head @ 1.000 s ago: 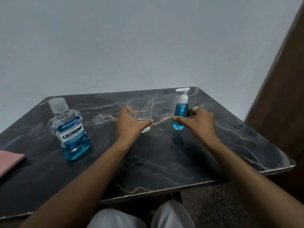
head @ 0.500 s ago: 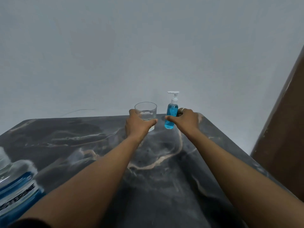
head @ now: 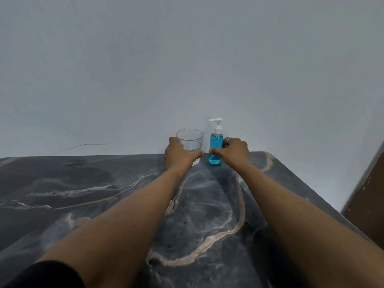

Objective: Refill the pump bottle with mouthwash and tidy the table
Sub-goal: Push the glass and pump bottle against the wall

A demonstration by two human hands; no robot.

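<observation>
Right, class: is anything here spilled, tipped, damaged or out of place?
Nothing stands out. The glass and pump bottle stand upright, no spill on the table; left hand holds the glass, right hand the bottle.

Dim, flat light (edges warped)

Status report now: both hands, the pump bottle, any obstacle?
Left hand grips glass. Right hand grips pump bottle, upright on table far edge, blue liquid inside. No obstacle seen.

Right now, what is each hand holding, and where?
Left hand grips the glass low on its side; right hand grips the pump bottle around its body.
</observation>
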